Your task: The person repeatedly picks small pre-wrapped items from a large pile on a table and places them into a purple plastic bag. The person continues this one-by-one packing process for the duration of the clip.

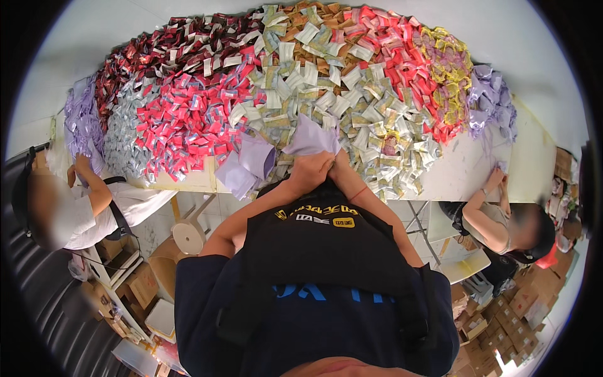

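Left hand — curled closed on lilac pouch | right hand — alongside, grip unclear | probably best pinched lightly, uncreased

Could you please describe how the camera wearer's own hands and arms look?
The left hand and right hand are bare, without visible gloves. The forearms are uncovered too, below short, dark navy sleeves. A thin red band shows near the right wrist.
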The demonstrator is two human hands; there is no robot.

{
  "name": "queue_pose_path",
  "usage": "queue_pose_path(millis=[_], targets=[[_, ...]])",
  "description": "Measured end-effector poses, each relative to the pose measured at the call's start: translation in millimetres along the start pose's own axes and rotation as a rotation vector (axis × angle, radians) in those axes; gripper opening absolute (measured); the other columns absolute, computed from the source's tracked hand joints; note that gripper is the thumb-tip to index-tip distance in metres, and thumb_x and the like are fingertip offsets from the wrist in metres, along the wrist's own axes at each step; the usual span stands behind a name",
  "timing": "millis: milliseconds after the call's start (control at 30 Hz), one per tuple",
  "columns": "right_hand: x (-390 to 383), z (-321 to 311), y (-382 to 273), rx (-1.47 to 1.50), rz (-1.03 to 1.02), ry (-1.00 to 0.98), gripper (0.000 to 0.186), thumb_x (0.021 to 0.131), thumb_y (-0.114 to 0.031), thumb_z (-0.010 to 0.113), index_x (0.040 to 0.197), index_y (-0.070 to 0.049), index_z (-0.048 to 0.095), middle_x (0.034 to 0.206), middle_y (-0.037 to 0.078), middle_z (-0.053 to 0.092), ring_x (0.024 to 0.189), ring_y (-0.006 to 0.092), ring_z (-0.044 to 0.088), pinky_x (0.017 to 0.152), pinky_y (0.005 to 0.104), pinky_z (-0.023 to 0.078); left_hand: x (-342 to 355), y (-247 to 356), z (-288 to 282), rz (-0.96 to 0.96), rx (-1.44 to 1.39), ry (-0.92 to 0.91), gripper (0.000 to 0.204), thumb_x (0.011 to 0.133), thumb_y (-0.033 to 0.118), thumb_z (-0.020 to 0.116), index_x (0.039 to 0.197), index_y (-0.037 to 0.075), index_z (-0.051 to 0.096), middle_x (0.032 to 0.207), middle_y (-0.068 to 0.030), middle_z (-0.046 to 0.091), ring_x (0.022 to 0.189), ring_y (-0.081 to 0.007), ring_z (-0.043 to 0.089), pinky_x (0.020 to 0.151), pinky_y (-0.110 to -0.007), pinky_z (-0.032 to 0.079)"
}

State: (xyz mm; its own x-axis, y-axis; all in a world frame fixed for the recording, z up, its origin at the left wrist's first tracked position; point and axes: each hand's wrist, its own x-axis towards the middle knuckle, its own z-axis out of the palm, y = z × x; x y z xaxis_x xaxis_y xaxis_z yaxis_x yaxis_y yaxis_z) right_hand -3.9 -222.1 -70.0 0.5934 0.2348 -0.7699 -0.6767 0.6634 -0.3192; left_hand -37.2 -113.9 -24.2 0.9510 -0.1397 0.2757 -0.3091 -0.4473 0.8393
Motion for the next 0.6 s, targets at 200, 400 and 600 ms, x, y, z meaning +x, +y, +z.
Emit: queue_pose_path(millis=[200,400,600], targets=[[-34.6,4.1,-25.1,0.144,0.137,-0.312,0.030,0.091,-0.013,0.038,0.114,0.002,0.049,0.113,0.014,0.055,0.104,0.0252,0.054,0.087,0.0350,0.045,9.0,-20.4,0.2,-0.394,-0.089,0.174,0.010,0.087,0.013,0.052,0.083,0.004,0.052,0.063,-0.0157,0.057,0.057,-0.0331,0.059,0.048,-0.037,0.042],[-43.8,-20.9,-15.6,-0.817,-0.232,0.022,0.012,0.086,-0.008,0.053,0.096,-0.002,0.052,0.085,0.005,0.060,0.071,0.0160,0.059,0.062,0.0292,0.048,7.9,-15.3,-1.3,-0.457,-0.200,-0.082,0.012,0.087,0.015,0.053,0.084,0.004,0.051,0.064,-0.0167,0.056,0.058,-0.0341,0.058,0.050,-0.038,0.042],[15.8,-71.3,-0.1,-1.671,-0.781,0.176,0.026,0.076,-0.026,0.061,0.081,0.000,0.062,0.072,0.024,0.060,0.065,0.0404,0.059,0.054,0.0404,0.046,12.0,-22.3,23.0,-0.150,-0.140,-0.190,0.013,0.085,0.016,0.055,0.083,0.004,0.054,0.062,-0.0123,0.055,0.051,-0.0246,0.053,0.049,-0.033,0.039]])
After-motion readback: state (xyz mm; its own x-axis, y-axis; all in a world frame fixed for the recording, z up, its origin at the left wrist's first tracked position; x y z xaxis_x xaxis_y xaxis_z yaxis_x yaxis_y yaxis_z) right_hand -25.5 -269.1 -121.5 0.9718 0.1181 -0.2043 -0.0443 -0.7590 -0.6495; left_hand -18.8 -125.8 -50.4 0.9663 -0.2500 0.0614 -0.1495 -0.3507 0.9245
